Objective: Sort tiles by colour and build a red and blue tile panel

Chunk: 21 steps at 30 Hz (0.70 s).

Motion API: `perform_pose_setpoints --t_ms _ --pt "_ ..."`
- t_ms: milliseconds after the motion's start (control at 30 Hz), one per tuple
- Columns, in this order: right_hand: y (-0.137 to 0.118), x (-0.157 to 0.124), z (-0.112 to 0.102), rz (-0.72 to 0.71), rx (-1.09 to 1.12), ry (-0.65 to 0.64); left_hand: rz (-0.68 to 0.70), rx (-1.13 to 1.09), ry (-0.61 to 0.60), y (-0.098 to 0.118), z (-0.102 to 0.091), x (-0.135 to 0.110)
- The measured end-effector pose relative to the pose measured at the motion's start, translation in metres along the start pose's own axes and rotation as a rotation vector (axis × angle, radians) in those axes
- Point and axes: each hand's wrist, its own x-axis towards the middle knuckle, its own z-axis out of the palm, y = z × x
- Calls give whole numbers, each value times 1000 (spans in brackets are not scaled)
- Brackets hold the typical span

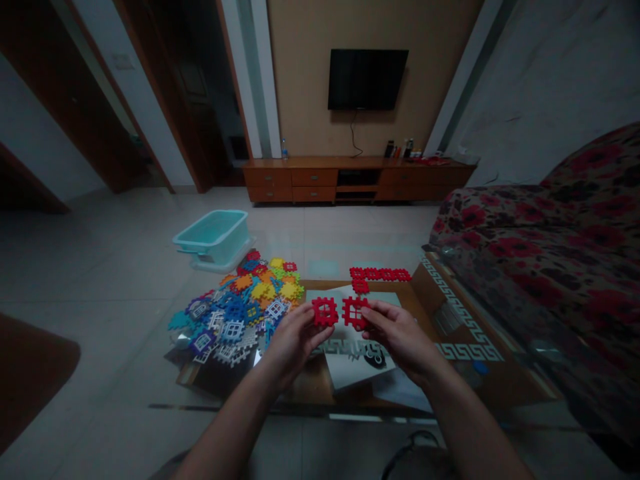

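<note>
Right, you've got a red window tile (325, 312) pinched btwn thumb & fingers of your L hand (294, 339), by its left and near edges. Your R hand (401, 335) grips a 2nd red tile (355, 312) by its right edge, thumb on top. Both are up over the glass tabletop (320, 390), close together w/ a small gap btwn. Just far of your R hand lies a red L-shape (381, 274): four tiles in a row, one more on the near side at its left end, prob. joined, tho it's too dim to be sure. Mixed-colour pile (250, 303) sits left, turquoise tub (220, 247) far left.
</note>
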Motion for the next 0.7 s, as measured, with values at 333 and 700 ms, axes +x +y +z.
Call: perform_pose_setpoints --t_ms 333,700 --pt "3 0 6 -65 -140 23 -75 3 -161 0 4 -10" --pt "14 6 3 -149 -220 35 -34 81 -263 -2 -2 -10"
